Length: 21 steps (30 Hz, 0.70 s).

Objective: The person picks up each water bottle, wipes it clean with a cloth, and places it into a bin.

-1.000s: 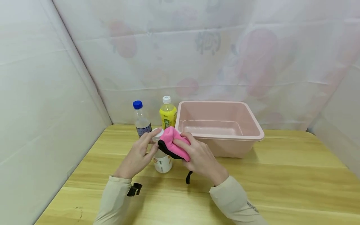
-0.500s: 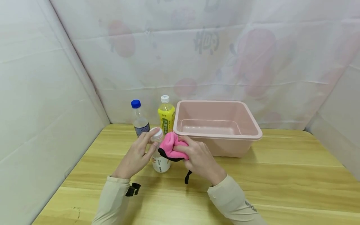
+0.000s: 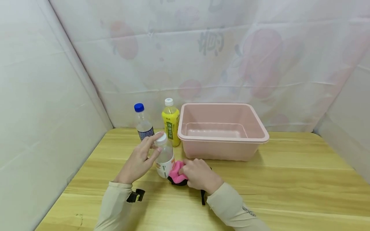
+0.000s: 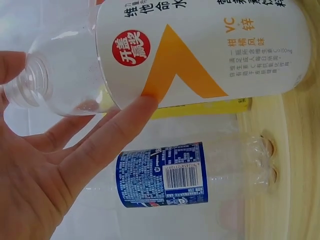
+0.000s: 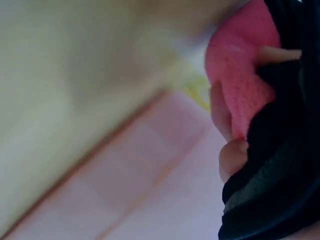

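Note:
A clear bottle [image 3: 165, 157] with a white cap and a white label stands upright on the table. My left hand [image 3: 139, 161] grips it from the left near the top, one fingertip on the cap and the thumb by the neck. In the left wrist view, one long finger lies against the orange-marked label [image 4: 200, 55]. My right hand [image 3: 200, 173] holds a bunched pink cloth [image 3: 177, 172] with black backing and a hanging black strap. That cloth is right at the bottle's lower right side. The right wrist view shows fingers curled into its pink pile [image 5: 240, 65].
Behind the held bottle stand a blue-capped bottle [image 3: 144, 123] and a yellow drink bottle [image 3: 172, 123]. A pink plastic basin [image 3: 222, 149] sits to their right. The wooden table [image 3: 303, 179] is bordered by white fabric walls [image 3: 162, 73].
My right hand has lowered the pink cloth from near the bottle's neck to its lower side. My left hand keeps its hold at the top of the bottle.

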Each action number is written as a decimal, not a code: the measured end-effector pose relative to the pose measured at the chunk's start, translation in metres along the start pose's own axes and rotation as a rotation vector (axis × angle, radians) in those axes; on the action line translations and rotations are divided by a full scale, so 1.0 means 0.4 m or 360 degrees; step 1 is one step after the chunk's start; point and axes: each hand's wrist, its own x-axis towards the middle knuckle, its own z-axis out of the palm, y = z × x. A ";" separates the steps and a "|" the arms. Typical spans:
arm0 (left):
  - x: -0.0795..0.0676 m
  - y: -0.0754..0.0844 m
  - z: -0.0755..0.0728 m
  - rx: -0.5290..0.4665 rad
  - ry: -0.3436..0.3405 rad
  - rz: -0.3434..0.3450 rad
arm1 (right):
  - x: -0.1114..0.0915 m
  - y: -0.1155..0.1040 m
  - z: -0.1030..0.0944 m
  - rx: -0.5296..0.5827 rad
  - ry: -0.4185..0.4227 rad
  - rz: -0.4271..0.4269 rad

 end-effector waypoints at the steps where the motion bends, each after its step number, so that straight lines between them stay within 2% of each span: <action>1: -0.001 0.000 0.001 -0.0006 -0.0001 0.0001 | 0.000 0.000 0.006 -0.0006 -0.0032 0.0010; 7: 0.001 0.000 0.003 -0.0032 -0.0027 -0.0009 | -0.003 0.010 0.014 0.0013 -0.0018 0.0009; 13: 0.002 0.006 0.003 -0.0073 -0.0063 -0.0020 | -0.011 0.024 -0.022 0.0176 0.0014 0.0021; 17: 0.001 0.014 0.004 -0.0130 -0.0106 -0.0035 | -0.019 0.030 -0.062 0.0262 0.0180 0.0001; 21: 0.003 0.021 0.008 -0.0164 -0.0156 -0.0028 | -0.028 0.035 -0.099 0.0320 0.0430 -0.0028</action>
